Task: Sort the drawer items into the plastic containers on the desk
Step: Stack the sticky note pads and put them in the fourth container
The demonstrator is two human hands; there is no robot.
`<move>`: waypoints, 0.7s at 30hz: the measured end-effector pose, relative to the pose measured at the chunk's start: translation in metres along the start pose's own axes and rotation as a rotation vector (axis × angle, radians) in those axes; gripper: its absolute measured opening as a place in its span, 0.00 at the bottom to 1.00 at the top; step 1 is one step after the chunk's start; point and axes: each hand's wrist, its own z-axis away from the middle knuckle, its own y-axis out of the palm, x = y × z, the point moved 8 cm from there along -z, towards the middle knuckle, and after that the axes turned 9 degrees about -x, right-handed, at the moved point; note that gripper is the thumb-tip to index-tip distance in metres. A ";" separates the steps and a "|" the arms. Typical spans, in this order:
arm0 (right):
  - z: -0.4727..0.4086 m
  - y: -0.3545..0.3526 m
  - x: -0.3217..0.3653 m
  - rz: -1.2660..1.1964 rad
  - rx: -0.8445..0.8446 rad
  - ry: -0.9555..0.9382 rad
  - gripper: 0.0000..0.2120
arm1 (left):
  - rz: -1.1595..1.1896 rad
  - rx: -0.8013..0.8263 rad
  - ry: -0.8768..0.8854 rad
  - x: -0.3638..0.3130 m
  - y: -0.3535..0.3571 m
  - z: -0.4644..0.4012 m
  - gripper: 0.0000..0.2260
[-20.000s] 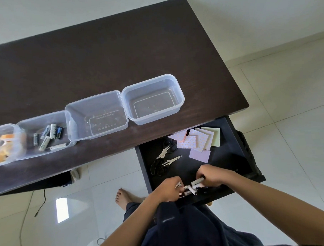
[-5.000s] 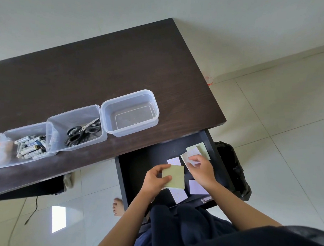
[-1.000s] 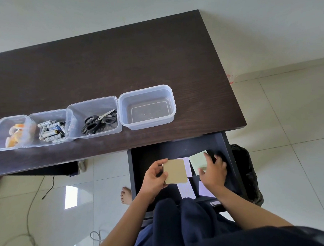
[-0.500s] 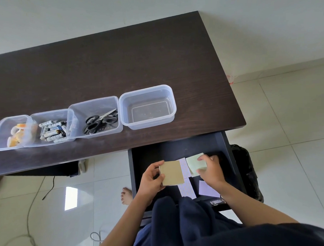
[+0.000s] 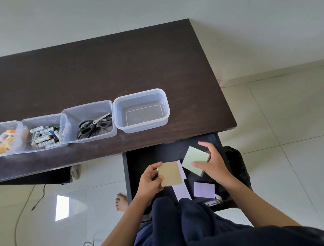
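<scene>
Left hand: the left hand point(image 5: 149, 181) is above the open drawer point(image 5: 151, 155), thumb and fingers curled round a tan sticky-note pad point(image 5: 170, 173), gripping it by its left edge, pad face up.
Right hand: the right hand point(image 5: 213, 165) holds a pale green sticky-note pad point(image 5: 194, 159) just to the right of the tan one. Thumb lies across the near face, forefinger reaches over the far corner, the other fingers are tucked behind. Pad tilted, one corner pointing away.
Drawer: pulled out from under the desk point(image 5: 99, 69), dark inside. On its floor lie a lilac pad point(image 5: 204, 189) to the right and a white patterned pad point(image 5: 182, 192) near the front, well apart from both hands. Another pale sheet shows behind the tan pad, mostly hidden.
Containers: four clear tubs in a row along the desk's near edge. Rightmost container point(image 5: 141, 110) holds nothing visible. Next to its left holds black-handled scissors point(image 5: 91, 126). Third holds batteries point(image 5: 44, 136). Leftmost, cut by the frame edge, holds yellowish tape rolls point(image 5: 5, 141).
Floor: pale tiles point(image 5: 288, 136), a bare foot point(image 5: 121, 201), a thin cable point(image 5: 38, 199) trailing at left.
</scene>
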 end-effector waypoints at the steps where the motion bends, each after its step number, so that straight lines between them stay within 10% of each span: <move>1: 0.004 0.001 0.005 -0.031 0.012 -0.004 0.31 | 0.000 -0.001 0.006 -0.001 0.001 -0.001 0.16; 21: 0.026 0.044 -0.007 -0.154 -0.134 0.086 0.12 | 0.247 0.057 0.068 -0.031 0.011 0.008 0.13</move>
